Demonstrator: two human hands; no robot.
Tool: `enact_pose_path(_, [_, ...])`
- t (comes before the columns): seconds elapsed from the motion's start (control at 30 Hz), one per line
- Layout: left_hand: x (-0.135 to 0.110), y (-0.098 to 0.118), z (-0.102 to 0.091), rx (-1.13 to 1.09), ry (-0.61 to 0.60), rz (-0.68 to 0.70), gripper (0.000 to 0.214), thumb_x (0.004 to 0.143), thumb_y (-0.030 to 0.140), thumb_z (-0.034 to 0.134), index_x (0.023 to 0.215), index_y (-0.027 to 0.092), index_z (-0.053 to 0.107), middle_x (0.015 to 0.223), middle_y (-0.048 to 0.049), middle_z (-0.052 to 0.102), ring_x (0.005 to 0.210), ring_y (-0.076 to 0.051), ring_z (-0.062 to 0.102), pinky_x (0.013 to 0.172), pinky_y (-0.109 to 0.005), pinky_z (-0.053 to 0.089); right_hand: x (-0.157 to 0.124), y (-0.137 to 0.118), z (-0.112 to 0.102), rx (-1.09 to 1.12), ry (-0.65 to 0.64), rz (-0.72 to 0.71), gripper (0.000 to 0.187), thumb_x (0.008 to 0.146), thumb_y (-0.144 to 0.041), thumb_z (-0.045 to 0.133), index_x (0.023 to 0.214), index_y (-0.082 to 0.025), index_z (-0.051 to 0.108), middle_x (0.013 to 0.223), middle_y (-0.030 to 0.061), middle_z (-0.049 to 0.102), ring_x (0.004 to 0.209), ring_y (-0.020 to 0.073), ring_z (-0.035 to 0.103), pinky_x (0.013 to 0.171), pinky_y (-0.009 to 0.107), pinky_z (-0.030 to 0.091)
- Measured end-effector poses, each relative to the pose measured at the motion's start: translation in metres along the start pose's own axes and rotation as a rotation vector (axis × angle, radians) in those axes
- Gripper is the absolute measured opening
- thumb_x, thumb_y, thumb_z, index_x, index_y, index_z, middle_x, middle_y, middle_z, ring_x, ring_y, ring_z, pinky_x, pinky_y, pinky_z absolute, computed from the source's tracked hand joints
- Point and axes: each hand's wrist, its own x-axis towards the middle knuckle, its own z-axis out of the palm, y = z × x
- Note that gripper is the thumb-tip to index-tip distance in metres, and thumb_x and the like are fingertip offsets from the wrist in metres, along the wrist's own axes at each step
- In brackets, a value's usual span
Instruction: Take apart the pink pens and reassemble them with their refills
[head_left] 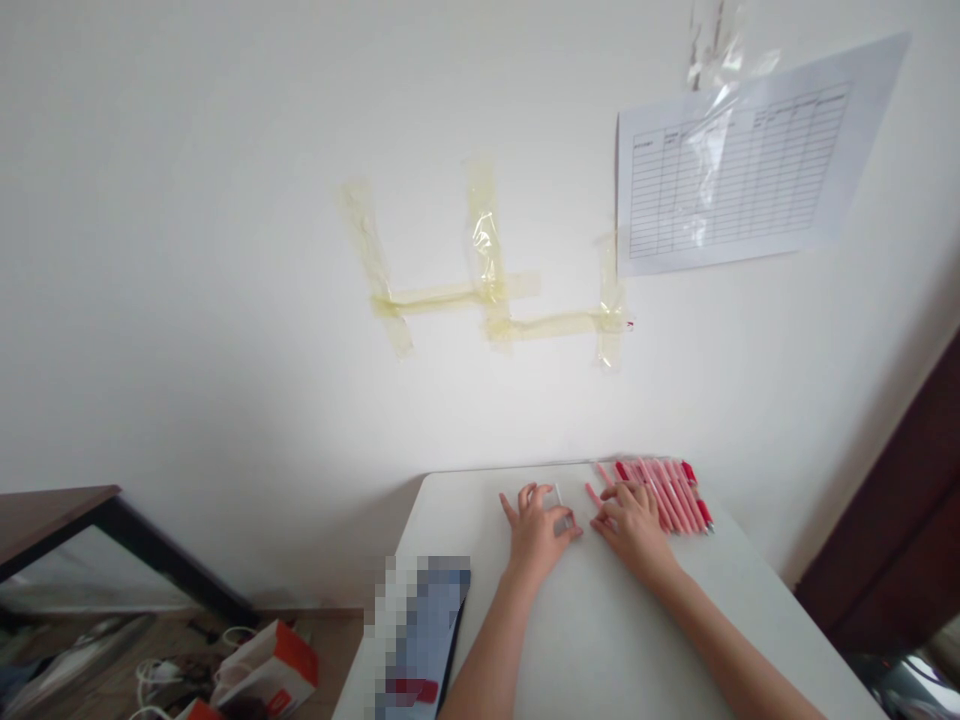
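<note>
Head view, left to right: phone [431,640] on the counter's [592,630] left side, partly pixelated; left hand [534,530] over counter, grip clamped on a thin white stick [558,494]; right hand [636,518] near it, grip clamped on a pink stick [592,492]; slanted row of pink pens [673,495] just beside, close to the wall [262,300].

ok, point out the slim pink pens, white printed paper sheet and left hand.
Slim pink pens [672,495]: head view, barrel.
White printed paper sheet [754,175]: head view, printed grid.
Left hand [535,530]: head view, back of hand.
</note>
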Motion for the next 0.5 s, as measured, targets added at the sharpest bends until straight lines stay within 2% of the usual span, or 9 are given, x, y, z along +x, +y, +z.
enact_pose_path(0.5, [0.0005,0.0023,-0.0042,0.016,-0.007,-0.013,0.025,0.076,0.051,0.073,0.099,0.040,0.074,0.140,0.0008,0.054,0.138,-0.031,0.035,0.115,-0.076,0.001,0.0006,0.0025,0.0013,0.007,0.036,-0.027,0.016,0.086,-0.036,0.064,0.076,-0.026,0.070,0.110,0.0078,0.064,0.113,0.0303,0.049,0.099,0.050,0.038])
